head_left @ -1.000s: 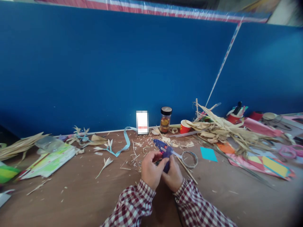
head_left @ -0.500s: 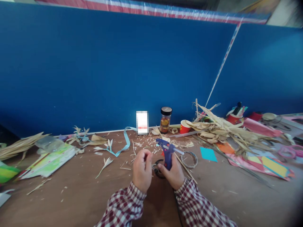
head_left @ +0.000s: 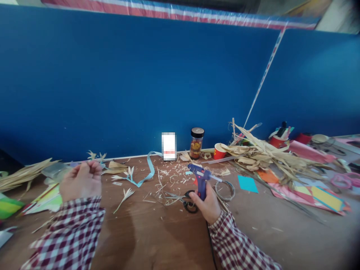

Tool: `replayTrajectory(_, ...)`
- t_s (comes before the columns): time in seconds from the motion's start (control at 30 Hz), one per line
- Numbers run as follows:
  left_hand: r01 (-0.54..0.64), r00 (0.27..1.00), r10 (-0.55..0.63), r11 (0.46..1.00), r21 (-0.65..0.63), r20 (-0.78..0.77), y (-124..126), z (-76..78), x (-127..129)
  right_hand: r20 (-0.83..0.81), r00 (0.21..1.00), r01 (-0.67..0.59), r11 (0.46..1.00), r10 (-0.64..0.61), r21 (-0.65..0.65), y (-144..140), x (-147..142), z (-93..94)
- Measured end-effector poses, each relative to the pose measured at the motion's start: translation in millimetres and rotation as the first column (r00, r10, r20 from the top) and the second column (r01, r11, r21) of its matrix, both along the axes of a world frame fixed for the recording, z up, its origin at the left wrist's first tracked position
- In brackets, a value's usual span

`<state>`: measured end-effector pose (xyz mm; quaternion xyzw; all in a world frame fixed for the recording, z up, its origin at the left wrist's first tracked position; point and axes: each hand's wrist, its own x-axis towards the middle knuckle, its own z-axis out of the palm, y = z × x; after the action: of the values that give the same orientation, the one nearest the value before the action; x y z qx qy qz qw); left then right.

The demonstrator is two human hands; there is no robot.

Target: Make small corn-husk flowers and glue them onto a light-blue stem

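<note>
Head view: blue glue gun (head_left: 201, 179) right of the middle, upright in the right hand (head_left: 208, 204), apparently just above the surface (head_left: 152, 240). Right grip wrapped round the handle, thumb on its left side, nozzle pointing forward and left, away from the palm; body above the fingers, pale glue stick (head_left: 216, 178) jutting back to the right. By judgement, fairly light, stiff plastic, not slippery, but likely hot at the tip: best taken by the handle, clear of the nozzle, with allowance for drag from the dark cord (head_left: 210, 243) beside the wrist.

Just left of the handle, black-handled scissors (head_left: 191, 207) among straw scraps (head_left: 174, 172); just right, a grey coil (head_left: 233, 187). Farther out, a lidded jar (head_left: 196, 146) and red cup (head_left: 219, 152) near the blue partition (head_left: 140, 82), a turquoise square (head_left: 248, 183) and a heap of dry husks (head_left: 264, 155) to the right. Between the hands, a light blue ribbon (head_left: 150, 167). Well apart, left hand (head_left: 80, 182) beside some clear plastic (head_left: 52, 170), fingers curled close together; impossible to tell about any small thing pinched inside.
</note>
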<state>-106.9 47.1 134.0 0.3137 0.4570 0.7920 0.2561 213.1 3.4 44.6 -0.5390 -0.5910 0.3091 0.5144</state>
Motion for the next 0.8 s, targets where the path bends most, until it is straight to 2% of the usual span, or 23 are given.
replayTrajectory(0.07,-0.002,1.0,0.003,1.0,-0.024,0.029,-1,3.5,5,-0.043,0.999,0.016,1.0,-0.016,0.013,1,1,-1.1)
replayTrajectory(0.1,0.035,0.998,-0.037,0.998,-0.056,-0.044,-2,3.4,13,-0.067,0.997,0.024,0.999,-0.023,0.022,2,1,-2.3)
replayTrajectory(0.13,0.007,0.99,-0.022,0.994,-0.111,-0.138,-4,1.8,24,-0.098,0.995,0.026,0.999,-0.023,0.026,3,2,-4.1)
replayTrajectory(0.17,0.026,0.956,-0.076,0.984,-0.177,-0.282,-5,-1.2,36,-0.133,0.991,0.02,1.0,-0.017,0.02,3,2,-6.3)
replayTrajectory(0.2,0.006,0.892,-0.112,0.972,-0.236,-0.437,-6,-5.6,49,-0.172,0.985,0.008,1.0,-0.007,0.006,4,2,-8.8)
replayTrajectory(0.23,0.016,0.778,-0.204,0.952,-0.305,-0.594,-7,-11.1,62,-0.21,0.978,-0.006,1.0,0.004,-0.011,5,2,-11.6)
replayTrajectory(0.3,0.065,0.696,-0.301,0.93,-0.361,-0.652,-8,-24.1,85,-0.274,0.962,-0.029,0.999,0.017,-0.04,6,2,-16.7)
replayTrajectory(0.37,0.07,0.497,-0.43,0.886,-0.459,-0.753,-8,-37.6,103,-0.313,0.949,-0.04,0.998,0.024,-0.045,7,3,-20.0)
replayTrajectory(0.4,0.075,0.431,-0.466,0.872,-0.484,-0.773,-7,-43.8,110,-0.331,0.943,-0.048,0.998,0.031,-0.043,8,3,-20.6)
replayTrajectory(0.47,0.176,0.351,-0.506,0.862,-0.475,-0.788,-5,-54.0,121,-0.379,0.924,-0.081,0.996,0.059,-0.042,7,3,-20.0)
replayTrajectory(0.57,0.307,0.399,-0.596,0.803,-0.512,-0.697,-3,-63.7,134,-0.465,0.881,-0.122,0.992,0.089,-0.042,6,1,-16.4)
replayTrajectory(0.63,0.311,0.447,-0.627,0.777,-0.547,-0.638,-2,-66.8,142,-0.52,0.849,-0.142,0.988,0.095,-0.052,5,0,-14.2)
replayTrajectory(0.7,0.301,0.484,-0.628,0.774,-0.557,-0.61,-3,-68.1,150,-0.559,0.824,-0.152,0.986,0.092,-0.063,4,-1,-13.2)
replayTrajectory(0.77,0.398,0.582,-0.66,0.741,-0.541,-0.475,-4,-68.3,158,-0.578,0.811,-0.159,0.985,0.091,-0.068,4,-2,-13.2)
replayTrajectory(0.8,0.484,0.638,-0.688,0.707,-0.516,-0.345,-5,-68.5,163,-0.581,0.809,-0.162,0.985,0.093,-0.068,5,-2,-13.3)
